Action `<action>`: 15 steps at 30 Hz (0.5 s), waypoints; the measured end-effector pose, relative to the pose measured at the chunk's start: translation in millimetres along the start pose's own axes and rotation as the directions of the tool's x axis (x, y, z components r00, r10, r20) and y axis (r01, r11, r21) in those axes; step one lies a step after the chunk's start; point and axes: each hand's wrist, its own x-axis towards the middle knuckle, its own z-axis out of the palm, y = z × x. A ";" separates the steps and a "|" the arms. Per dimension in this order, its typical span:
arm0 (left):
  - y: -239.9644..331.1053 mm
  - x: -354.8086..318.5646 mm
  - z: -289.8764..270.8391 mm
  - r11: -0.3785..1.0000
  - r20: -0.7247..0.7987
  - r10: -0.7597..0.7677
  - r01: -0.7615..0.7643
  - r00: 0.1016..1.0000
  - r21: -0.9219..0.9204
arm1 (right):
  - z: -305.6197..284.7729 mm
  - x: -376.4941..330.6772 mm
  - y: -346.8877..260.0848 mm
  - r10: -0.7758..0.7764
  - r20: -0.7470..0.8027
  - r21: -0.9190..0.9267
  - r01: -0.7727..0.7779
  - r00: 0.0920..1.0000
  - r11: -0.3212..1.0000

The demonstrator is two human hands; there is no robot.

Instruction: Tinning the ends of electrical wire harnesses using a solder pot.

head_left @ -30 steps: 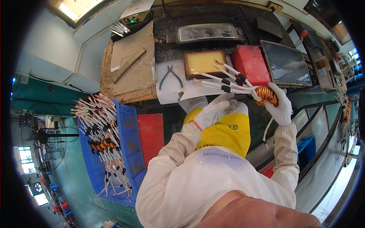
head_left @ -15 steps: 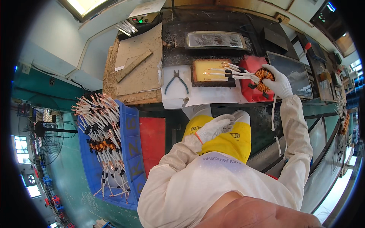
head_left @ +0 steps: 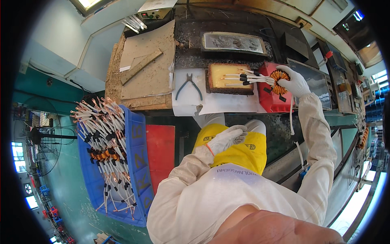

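My right hand [head_left: 295, 83], in a white glove, is closed around a ring-shaped copper-wire coil [head_left: 280, 81] above a red plastic stand [head_left: 275, 101]. White sleeved leads [head_left: 256, 77] with black bands run leftward from the coil. Their ends reach over a shallow brown-rimmed tray [head_left: 232, 90] filled with something yellow. Whether the tips touch or dip into the yellow surface is too small to tell. My left hand [head_left: 228, 139], also gloved, rests over the yellow apron [head_left: 256, 152] on my lap. Its fingers are curled together, with nothing visible in them.
Green-handled pliers [head_left: 189, 86] lie on white paper left of the tray. Behind it sits a rectangular metal-topped pot [head_left: 233, 42]. A wooden strip [head_left: 142, 66] rests on a board at left. A blue crate [head_left: 138, 162] holds several similar coils with leads. A fan [head_left: 44, 136] stands farther left.
The copper lead ends, bright half a second ago, are now harder to make out over the yellow surface. My left fingers have curled in slightly. The view has shifted a little.
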 end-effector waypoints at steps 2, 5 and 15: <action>2.1 -1.3 1.4 1.000 -0.005 -0.003 0.003 1.000 -0.002 | 1.8 2.2 -1.1 0.007 -0.004 -0.008 -0.007 1.000 1.000; 2.9 -1.7 0.4 1.000 -0.012 -0.006 0.006 1.000 -0.016 | 0.8 1.9 -6.3 0.018 0.008 -0.020 -0.018 1.000 1.000; 28.7 55.1 35.5 0.994 0.202 -0.018 0.040 0.979 -0.105 | -18.0 -22.0 -8.4 -0.010 -0.044 -0.017 0.009 0.999 1.000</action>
